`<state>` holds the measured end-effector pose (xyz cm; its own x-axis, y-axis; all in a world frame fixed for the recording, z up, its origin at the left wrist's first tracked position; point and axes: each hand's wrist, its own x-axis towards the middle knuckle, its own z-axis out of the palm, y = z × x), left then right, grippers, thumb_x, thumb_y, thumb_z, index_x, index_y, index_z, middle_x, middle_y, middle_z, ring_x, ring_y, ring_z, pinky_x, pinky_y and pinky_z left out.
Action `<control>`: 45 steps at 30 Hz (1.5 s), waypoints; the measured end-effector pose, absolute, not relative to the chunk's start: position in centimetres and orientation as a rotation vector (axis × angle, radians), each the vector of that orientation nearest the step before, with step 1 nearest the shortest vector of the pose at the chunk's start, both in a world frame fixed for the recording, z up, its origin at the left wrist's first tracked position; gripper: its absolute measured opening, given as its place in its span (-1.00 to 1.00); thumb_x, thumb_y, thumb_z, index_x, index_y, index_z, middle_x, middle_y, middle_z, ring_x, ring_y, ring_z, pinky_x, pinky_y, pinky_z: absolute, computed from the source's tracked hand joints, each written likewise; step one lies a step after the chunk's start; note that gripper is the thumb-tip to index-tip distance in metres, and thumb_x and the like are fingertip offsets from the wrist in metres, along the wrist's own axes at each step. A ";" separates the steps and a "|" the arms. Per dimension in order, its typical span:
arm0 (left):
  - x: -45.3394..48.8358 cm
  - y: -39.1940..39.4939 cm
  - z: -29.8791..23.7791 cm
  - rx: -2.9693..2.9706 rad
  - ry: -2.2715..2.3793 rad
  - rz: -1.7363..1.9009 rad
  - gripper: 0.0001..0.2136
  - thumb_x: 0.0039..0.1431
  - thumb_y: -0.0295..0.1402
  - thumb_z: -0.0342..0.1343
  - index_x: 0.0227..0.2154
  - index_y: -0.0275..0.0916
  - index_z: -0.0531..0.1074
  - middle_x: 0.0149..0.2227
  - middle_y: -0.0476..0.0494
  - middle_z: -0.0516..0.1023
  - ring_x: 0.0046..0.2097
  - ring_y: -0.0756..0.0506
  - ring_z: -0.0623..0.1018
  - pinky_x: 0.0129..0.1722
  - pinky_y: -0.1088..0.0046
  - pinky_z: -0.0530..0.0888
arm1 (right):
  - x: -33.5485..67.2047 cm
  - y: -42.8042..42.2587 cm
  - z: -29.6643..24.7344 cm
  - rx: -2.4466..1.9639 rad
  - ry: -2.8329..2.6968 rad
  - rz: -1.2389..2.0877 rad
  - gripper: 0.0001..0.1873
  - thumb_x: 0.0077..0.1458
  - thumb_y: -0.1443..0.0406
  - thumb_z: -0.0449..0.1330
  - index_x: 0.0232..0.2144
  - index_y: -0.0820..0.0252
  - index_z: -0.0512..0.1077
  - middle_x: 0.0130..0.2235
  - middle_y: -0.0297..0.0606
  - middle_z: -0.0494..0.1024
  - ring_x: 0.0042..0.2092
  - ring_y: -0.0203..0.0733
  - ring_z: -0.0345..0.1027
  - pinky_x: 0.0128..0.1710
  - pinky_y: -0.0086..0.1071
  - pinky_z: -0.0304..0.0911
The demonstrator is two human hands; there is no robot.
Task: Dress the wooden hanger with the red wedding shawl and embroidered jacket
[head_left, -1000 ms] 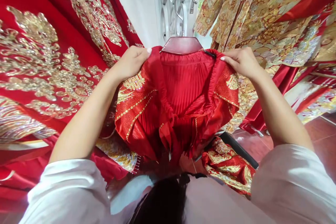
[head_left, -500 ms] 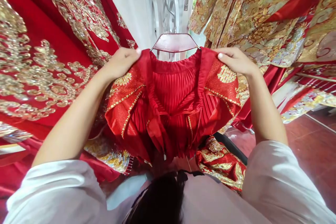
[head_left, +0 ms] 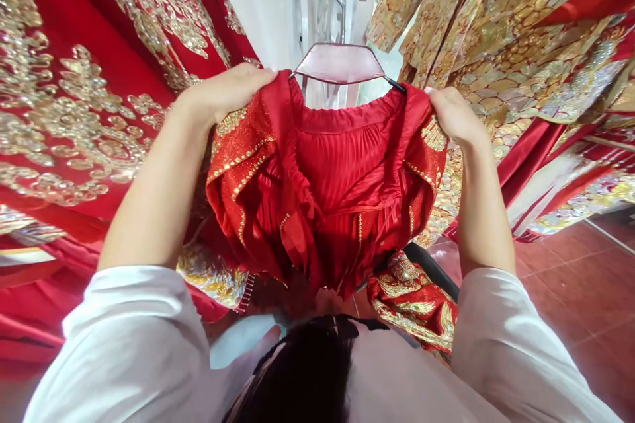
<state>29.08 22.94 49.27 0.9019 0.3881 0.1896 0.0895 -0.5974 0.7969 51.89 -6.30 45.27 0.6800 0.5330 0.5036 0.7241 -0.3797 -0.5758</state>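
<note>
A red pleated dress [head_left: 347, 152] with gold trim and flared shoulder pieces hangs from a hanger [head_left: 340, 65] with a pale middle plate and a metal hook. My left hand [head_left: 231, 89] is closed on the dress's left shoulder, its thumb on top and the other fingers hidden by cloth. At the opposite shoulder, my right hand [head_left: 454, 114] grips the fabric in the same way. Part of the hanger's dark right arm shows bare beside the collar.
Red cloth with gold sequins [head_left: 94, 92] fills the left side. Gold patterned garments [head_left: 476, 33] hang at the right. Below lies a red and gold embroidered cloth [head_left: 414, 304]. Behind the hanger are white metal bars [head_left: 307, 20]; red floor tiles [head_left: 570, 297] show at the lower right.
The shoulders have been pulled wider, and the neckline is spread and tilted. More of the hanger's right arm is exposed. My right hand has turned, folding the right shoulder piece inward.
</note>
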 end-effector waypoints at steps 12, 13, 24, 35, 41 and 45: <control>23.0 13.2 37.1 2.706 0.954 1.206 -0.60 0.02 0.02 0.11 -0.28 -0.25 0.34 -0.26 -0.27 0.44 -0.18 -0.30 0.42 -0.27 0.21 0.32 | 34.9 -8.2 32.6 -2.196 -0.488 -0.809 -0.67 0.01 -0.01 0.16 -0.46 0.12 0.30 -0.48 -0.20 0.40 -0.44 -0.08 0.24 -0.46 -0.28 0.07; 23.0 12.6 36.2 2.730 0.976 1.089 -0.68 0.06 -0.05 0.10 -0.33 -0.23 0.34 -0.31 -0.25 0.45 -0.23 -0.28 0.44 -0.34 0.27 0.31 | 34.8 -7.7 31.7 -2.207 -0.495 -0.761 -0.66 -0.02 0.00 0.18 -0.50 0.12 0.27 -0.49 -0.20 0.38 -0.44 -0.09 0.22 -0.47 -0.29 0.05; 22.7 9.1 31.9 2.820 0.717 0.845 -0.93 0.09 -0.39 0.03 -0.46 -0.23 0.37 -0.42 -0.22 0.50 -0.32 -0.21 0.51 -0.41 0.37 0.32 | 32.1 0.2 33.6 -1.708 -1.197 -0.516 -0.69 -0.12 0.39 0.02 -0.65 0.14 -0.11 -0.64 -0.38 0.06 -0.52 -0.26 -0.02 -0.47 -0.35 -0.08; 23.8 8.4 22.1 2.198 0.704 0.816 -0.90 0.17 -0.39 -0.02 -0.31 -0.25 0.38 -0.36 -0.17 0.51 -0.33 -0.09 0.53 -0.24 0.40 0.46 | 33.2 -1.9 31.2 -1.659 -0.888 -0.399 -0.64 -0.09 0.29 0.08 -0.71 0.13 -0.05 -0.67 -0.44 0.02 -0.57 -0.35 -0.09 -0.54 -0.41 -0.09; 29.4 10.0 17.9 2.280 0.807 0.626 -0.60 0.14 -0.44 0.04 0.05 -0.38 0.25 0.11 -0.49 0.32 0.14 -0.31 0.38 0.04 0.20 0.40 | 32.1 -2.4 31.1 -1.675 -0.879 -0.436 -0.65 -0.07 0.27 0.08 -0.70 0.13 -0.03 -0.66 -0.43 0.03 -0.57 -0.34 -0.08 -0.54 -0.40 -0.07; 29.0 9.8 15.7 2.292 0.739 0.585 -0.73 0.15 -0.50 -0.03 -0.08 -0.35 0.35 -0.04 -0.43 0.46 0.03 -0.29 0.47 -0.01 0.20 0.43 | 31.9 -2.6 30.5 -1.672 -0.880 -0.460 -0.64 -0.04 0.28 0.10 -0.69 0.13 -0.02 -0.65 -0.43 0.04 -0.57 -0.34 -0.06 -0.53 -0.40 -0.05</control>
